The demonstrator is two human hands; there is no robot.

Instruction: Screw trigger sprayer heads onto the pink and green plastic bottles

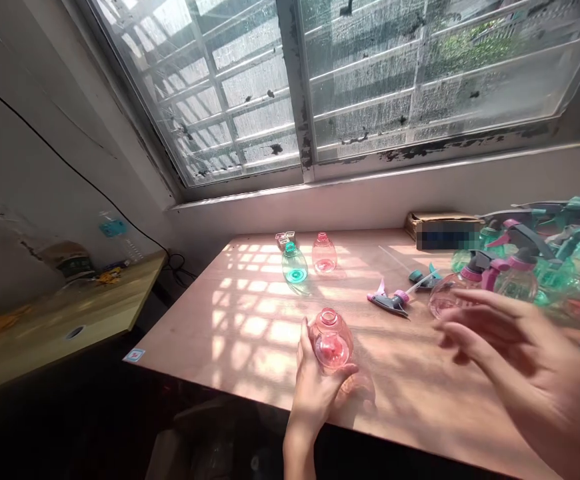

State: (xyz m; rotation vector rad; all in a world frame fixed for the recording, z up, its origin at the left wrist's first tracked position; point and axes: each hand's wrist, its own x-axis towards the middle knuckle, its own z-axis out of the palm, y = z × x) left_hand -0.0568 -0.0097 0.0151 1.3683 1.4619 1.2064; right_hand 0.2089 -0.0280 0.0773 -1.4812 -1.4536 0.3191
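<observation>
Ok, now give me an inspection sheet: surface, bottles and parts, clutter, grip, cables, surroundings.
Surface: pinkish tabletop, sun-patterned.
Bottles and parts: open pink bottle, held; green bottle and second pink bottle, standing uncapped; two loose spray heads.
Clutter: cardboard box; spray bottles crowded at right.
Grip: left hand around the open pink bottle; right hand open, blurred, near the spray bottles.
Cables: black cable down the wall, looped beside side table.
Surroundings: grimy window with bars.

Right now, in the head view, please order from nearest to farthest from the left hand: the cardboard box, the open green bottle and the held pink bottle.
1. Held pink bottle: in the left hand.
2. Open green bottle: farther back, slightly to the left.
3. Cardboard box: far back, to the right.
</observation>
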